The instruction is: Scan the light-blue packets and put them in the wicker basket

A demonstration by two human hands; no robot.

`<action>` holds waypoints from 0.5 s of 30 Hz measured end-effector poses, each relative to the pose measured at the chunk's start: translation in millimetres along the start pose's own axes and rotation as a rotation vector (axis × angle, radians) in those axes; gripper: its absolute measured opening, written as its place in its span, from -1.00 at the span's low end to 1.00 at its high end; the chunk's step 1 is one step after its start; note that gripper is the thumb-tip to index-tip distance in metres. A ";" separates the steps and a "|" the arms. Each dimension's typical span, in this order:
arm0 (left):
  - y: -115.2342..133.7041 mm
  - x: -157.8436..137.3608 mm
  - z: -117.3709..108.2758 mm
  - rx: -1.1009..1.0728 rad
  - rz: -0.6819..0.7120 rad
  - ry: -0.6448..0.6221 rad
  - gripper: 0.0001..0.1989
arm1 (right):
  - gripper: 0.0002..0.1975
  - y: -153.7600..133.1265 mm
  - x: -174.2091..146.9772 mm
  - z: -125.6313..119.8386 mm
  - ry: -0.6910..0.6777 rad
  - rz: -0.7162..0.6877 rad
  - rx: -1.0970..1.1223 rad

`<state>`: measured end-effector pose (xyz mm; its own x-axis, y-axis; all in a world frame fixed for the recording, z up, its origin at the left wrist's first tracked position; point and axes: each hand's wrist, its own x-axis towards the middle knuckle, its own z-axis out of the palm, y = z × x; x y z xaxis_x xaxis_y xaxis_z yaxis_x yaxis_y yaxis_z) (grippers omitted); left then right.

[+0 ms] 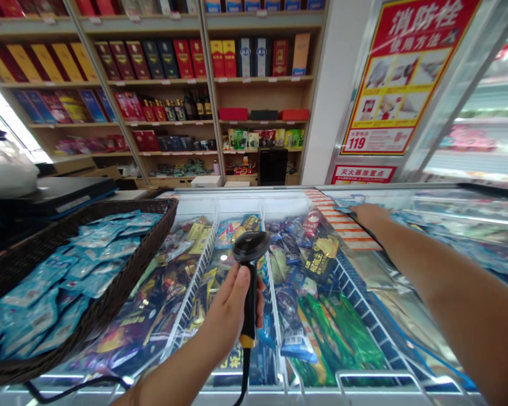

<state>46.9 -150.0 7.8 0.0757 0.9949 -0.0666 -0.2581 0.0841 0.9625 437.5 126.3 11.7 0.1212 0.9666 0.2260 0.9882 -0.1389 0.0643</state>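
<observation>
My left hand [232, 299] is wrapped round the handle of a black barcode scanner [250, 254], held upright over the freezer with its cord hanging down. Stretched out to the far right, my right hand [369, 217] is closed at a small blue packet [347, 203]; its fingertips are partly hidden and blurred. That packet is above the freezer's right part, by an orange-and-white striped strip [338, 217]. On the left, a dark brown wicker basket [139, 251] holds many similar blue packets [105, 242].
Below my hands is a chest freezer with white wire dividers [273, 293] and bagged ice creams [292, 248]. More blue packets [465, 242] lie at the right. Shelves of boxes [165, 59] stand behind. A red fire-hydrant sign [406, 79] hangs on the wall.
</observation>
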 end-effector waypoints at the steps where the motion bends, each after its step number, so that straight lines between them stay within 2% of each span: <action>1: -0.8 0.3 0.0 -0.001 0.004 -0.006 -0.40 | -0.62 1.0 -4.0 -3.2 -0.018 -0.017 -0.030; 3: -1.0 -0.1 0.6 0.008 0.001 -0.023 -0.41 | -0.57 1.6 -14.1 -9.3 -0.087 -0.039 -0.096; 7: 1.7 -2.4 2.5 0.041 0.013 -0.045 -0.42 | -0.47 -7.5 -47.2 -17.7 -0.102 -0.152 -0.170; 10: 2.7 -2.5 3.5 0.037 0.027 -0.048 -0.43 | -0.42 -25.0 -80.6 -22.3 -0.070 -0.287 -0.217; 15: 6.3 -4.3 6.6 0.018 0.041 -0.005 -0.37 | -0.38 -61.0 -122.8 -28.6 -0.015 -0.394 -0.288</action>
<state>51.3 -154.1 15.8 0.0702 0.9972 -0.0260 -0.2433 0.0424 0.9690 359.7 9.9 7.8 -0.2534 0.9604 0.1161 0.8935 0.1864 0.4085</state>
